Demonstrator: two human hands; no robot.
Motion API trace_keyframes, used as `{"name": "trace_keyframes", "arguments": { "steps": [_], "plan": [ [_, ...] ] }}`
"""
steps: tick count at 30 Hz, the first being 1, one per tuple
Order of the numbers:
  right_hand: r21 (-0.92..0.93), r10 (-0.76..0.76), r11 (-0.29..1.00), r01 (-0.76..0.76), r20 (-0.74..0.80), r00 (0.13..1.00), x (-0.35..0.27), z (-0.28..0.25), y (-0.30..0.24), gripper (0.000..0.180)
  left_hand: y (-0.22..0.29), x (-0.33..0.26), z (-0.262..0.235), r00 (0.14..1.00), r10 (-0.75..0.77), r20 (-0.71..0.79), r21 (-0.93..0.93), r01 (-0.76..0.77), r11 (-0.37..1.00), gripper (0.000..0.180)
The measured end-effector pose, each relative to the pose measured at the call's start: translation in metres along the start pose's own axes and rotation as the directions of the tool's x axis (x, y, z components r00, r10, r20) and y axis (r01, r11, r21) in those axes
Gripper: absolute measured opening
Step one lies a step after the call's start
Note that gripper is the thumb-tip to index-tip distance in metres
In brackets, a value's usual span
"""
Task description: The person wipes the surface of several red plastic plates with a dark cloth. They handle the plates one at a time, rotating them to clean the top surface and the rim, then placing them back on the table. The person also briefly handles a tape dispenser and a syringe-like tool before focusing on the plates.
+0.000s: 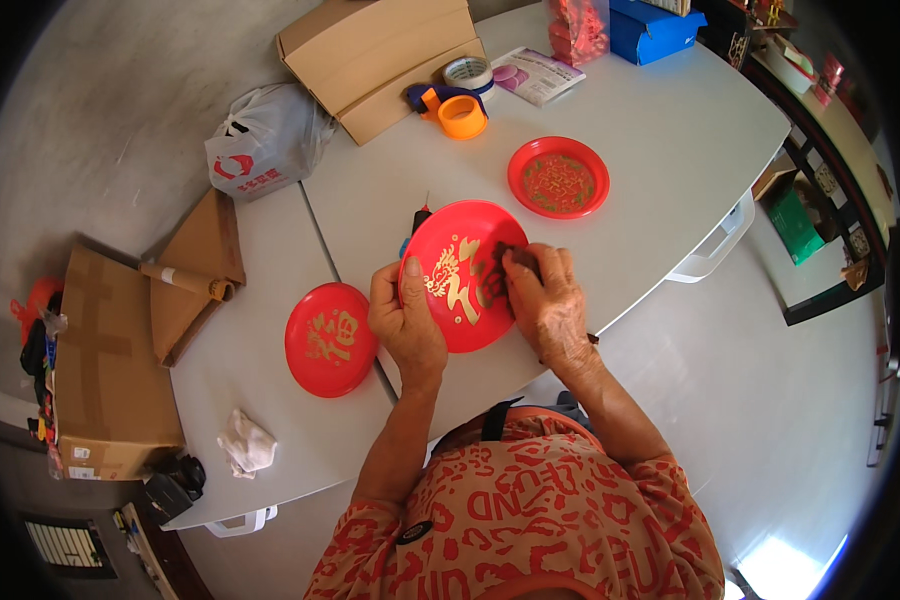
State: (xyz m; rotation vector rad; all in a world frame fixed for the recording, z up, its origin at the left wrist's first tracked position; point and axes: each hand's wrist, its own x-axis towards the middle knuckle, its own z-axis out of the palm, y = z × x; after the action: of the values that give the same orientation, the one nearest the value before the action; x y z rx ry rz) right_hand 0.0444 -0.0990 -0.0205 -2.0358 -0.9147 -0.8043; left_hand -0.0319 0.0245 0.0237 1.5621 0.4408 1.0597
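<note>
A round red plate with gold ornament is held tilted up over the white table. My left hand grips its left rim, thumb on the face. My right hand presses a small dark thing, too small to identify, against the plate's right side. A second red plate with a gold pattern lies flat to the left. A third red plate with a patterned centre lies further back on the right.
Tape dispenser and tape roll sit near cardboard boxes at the back. A white plastic bag, folded cardboard, a carton and a crumpled white cloth are at left. Blue box far back.
</note>
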Motion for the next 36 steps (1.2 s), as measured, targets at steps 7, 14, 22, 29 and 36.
{"name": "trace_keyframes", "arguments": {
  "steps": [7,14,22,29,36],
  "plan": [
    [0.213,-0.084,0.976,0.039,0.205,0.975,-0.011,-0.014,-0.002,0.027,-0.016,0.002,0.020,0.993,0.061,-0.102,0.081,-0.053,0.995,0.027],
    [0.335,-0.088,0.942,0.016,0.200,0.976,-0.012,-0.031,0.055,0.022,-0.017,0.027,0.045,0.981,-0.005,-0.196,-0.078,-0.010,0.997,0.023],
    [0.374,-0.004,0.926,-0.059,0.165,0.986,-0.019,-0.027,0.072,0.021,-0.069,0.064,0.131,0.978,-0.179,-0.108,-0.139,0.163,0.977,0.024],
    [0.432,-0.001,0.899,-0.069,0.160,0.987,-0.022,-0.025,0.076,0.023,-0.104,0.079,0.168,0.942,-0.332,-0.047,-0.080,0.328,0.941,0.017],
    [0.450,-0.018,0.890,-0.072,0.194,0.981,-0.022,-0.025,0.077,0.027,-0.134,0.079,0.171,0.930,-0.365,0.028,0.031,0.365,0.931,0.020]
  ]
}}
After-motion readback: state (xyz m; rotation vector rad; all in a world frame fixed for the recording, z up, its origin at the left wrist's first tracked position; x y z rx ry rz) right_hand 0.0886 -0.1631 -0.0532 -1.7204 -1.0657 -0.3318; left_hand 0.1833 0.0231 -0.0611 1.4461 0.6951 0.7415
